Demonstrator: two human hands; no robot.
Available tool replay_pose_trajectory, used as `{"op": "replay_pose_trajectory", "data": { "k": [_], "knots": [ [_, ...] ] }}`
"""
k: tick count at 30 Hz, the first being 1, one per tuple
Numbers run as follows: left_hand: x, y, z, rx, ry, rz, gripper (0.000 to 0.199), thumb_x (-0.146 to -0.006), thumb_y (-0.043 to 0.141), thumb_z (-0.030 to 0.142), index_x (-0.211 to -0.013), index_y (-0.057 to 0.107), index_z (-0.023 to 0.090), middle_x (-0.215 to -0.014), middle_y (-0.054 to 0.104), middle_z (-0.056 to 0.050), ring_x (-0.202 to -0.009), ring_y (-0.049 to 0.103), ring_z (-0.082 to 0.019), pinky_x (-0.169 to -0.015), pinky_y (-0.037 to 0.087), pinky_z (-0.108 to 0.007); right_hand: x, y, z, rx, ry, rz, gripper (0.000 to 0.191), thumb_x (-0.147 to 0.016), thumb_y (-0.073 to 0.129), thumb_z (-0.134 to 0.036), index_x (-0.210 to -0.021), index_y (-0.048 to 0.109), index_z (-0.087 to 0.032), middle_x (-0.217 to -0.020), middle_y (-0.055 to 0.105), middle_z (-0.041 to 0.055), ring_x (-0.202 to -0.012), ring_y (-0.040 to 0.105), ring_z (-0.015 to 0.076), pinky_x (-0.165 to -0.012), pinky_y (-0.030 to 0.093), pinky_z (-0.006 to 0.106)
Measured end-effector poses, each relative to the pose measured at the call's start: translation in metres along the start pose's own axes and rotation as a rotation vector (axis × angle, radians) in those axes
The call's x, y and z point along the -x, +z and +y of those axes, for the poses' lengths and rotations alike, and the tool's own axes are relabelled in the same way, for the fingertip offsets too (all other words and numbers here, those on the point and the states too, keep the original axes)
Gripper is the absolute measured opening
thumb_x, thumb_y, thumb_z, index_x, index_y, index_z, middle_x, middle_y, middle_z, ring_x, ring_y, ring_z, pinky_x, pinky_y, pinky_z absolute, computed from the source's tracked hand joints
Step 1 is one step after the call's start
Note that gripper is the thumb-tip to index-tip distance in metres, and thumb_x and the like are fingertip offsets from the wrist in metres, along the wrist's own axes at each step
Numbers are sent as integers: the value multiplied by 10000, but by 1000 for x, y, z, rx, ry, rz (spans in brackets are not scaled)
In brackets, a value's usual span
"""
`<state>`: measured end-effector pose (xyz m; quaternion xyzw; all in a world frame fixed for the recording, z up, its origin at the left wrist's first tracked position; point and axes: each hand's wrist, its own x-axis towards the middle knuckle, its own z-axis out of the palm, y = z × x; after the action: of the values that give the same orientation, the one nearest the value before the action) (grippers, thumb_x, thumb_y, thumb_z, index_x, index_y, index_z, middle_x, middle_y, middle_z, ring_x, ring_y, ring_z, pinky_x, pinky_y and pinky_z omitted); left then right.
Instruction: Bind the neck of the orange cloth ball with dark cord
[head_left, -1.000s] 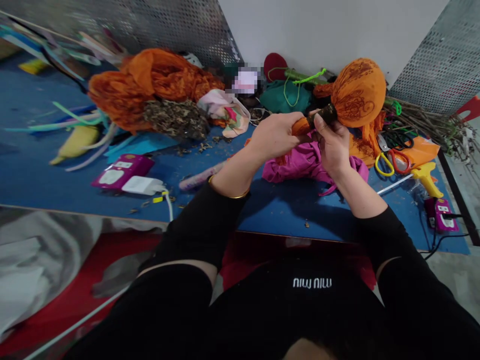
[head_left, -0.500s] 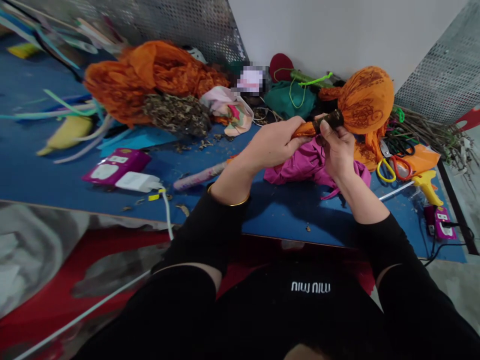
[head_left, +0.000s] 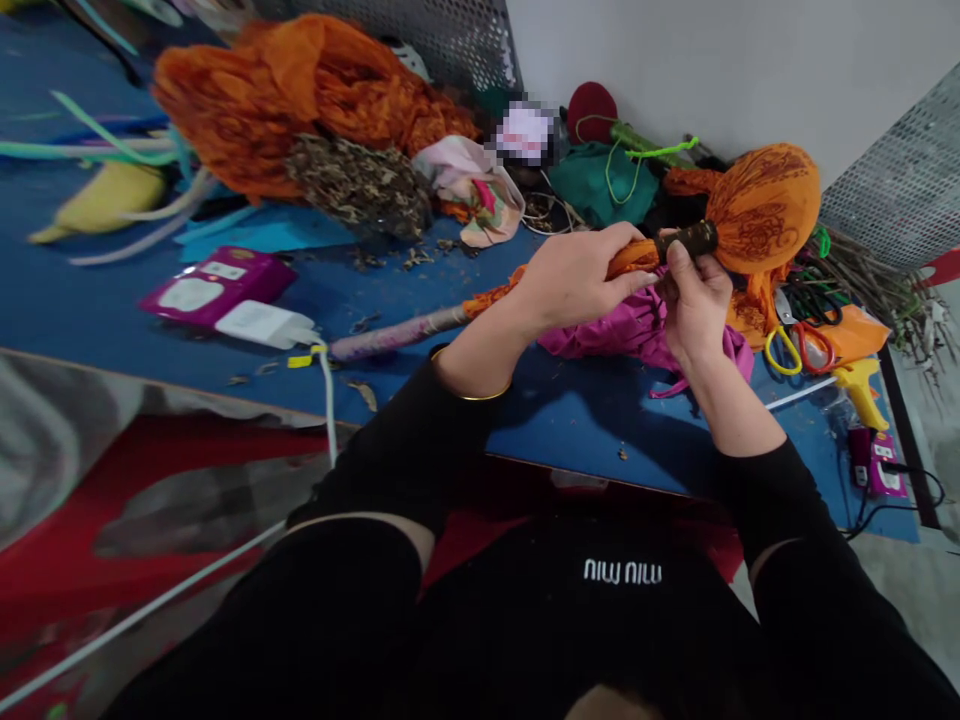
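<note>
A stick wrapped in orange cloth [head_left: 636, 259] runs up to a round bulb covered in patterned orange cloth [head_left: 772, 210]. Around its neck, just below the bulb, sits a dark brown band [head_left: 694, 239]. My left hand [head_left: 574, 278] is closed round the orange-wrapped part, fingers over the top. My right hand [head_left: 699, 305] pinches the brown band, with the thumb on its near side. A pinkish-grey lower end of a rod [head_left: 397, 333] comes out to the left, beyond my left wrist. Magenta cloth [head_left: 622, 335] lies on the table under both hands.
On the blue table [head_left: 420, 400], orange cloth [head_left: 315, 100] and dried plant matter [head_left: 360, 185] are piled at the back left. A power strip [head_left: 217, 285] with a white plug stands left. Scissors [head_left: 799, 345] and a yellow glue gun [head_left: 862, 390] lie right.
The view has shifted, so the hands and the bulb appear slightly farther right. Both hands keep their hold; the bulb's printed pattern shows a different side, as if turned.
</note>
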<state>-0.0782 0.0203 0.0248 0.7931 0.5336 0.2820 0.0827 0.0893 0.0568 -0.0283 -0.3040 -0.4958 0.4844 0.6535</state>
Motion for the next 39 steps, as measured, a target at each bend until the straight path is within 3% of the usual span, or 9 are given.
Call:
{"op": "replay_pose_trajectory", "data": {
  "k": [4,8,12,20,27,29,33,39],
  "knots": [
    [-2,-3,-3,31,-55,-10,365,-1090,510,477,-1109,752,204,-1009,809,-89,-973,763,-275,-823,514,-349,-1,1,1,-22,-35,-24,352,-867,883,-556,-1006,791,-246,-650,426,-82,-467,319,42,-414,313,203],
    [-3,-2,-5,-12,-4,-65,320,-1033,549,351,-1239,730,185,-1151,815,-115,-1064,774,-309,-879,537,-379,-5,-1,3,-25,-20,-34,355,-847,891,-546,-1000,791,-242,-638,424,-87,-471,314,49,-427,309,212],
    [-1,-3,-2,-92,-5,-81,395,-1005,555,335,-1336,686,165,-1154,815,-139,-1072,785,-347,-878,558,-403,-6,-3,4,-18,-8,-40,349,-854,885,-544,-1017,798,-248,-650,466,-75,-492,344,66,-447,318,230],
    [-2,-4,5,-177,-66,-122,348,-962,545,253,-1234,716,122,-1175,809,-189,-1127,789,-401,-900,579,-441,0,2,1,-14,55,21,332,-798,920,-533,-970,825,-265,-702,592,-48,-527,355,76,-460,371,244],
    [2,0,-1,-37,-40,-38,529,-991,581,271,-1516,605,217,-1348,794,-109,-1222,774,-353,-1016,588,-447,1,6,-4,13,65,42,292,-869,877,-495,-1015,785,-260,-745,573,-46,-578,443,86,-511,428,237],
    [2,0,-4,-10,-44,-2,508,-994,612,309,-1495,595,223,-1321,791,-97,-1202,775,-335,-1019,587,-427,2,8,-4,-9,60,59,306,-906,838,-544,-924,719,-262,-678,469,-66,-555,411,95,-519,432,251],
    [2,0,-9,19,-58,23,431,-990,634,330,-1409,622,233,-1242,791,-77,-1172,769,-326,-1003,581,-414,5,12,0,-35,43,127,590,-973,674,-738,-717,398,-284,-619,263,-90,-511,305,110,-532,443,291],
    [0,1,-8,17,-68,27,383,-977,621,333,-1349,655,247,-1211,798,-83,-1129,768,-324,-955,574,-414,10,19,9,7,-50,223,682,-923,442,-971,-796,483,-303,-593,199,-108,-454,224,115,-469,371,308]
  ]
}}
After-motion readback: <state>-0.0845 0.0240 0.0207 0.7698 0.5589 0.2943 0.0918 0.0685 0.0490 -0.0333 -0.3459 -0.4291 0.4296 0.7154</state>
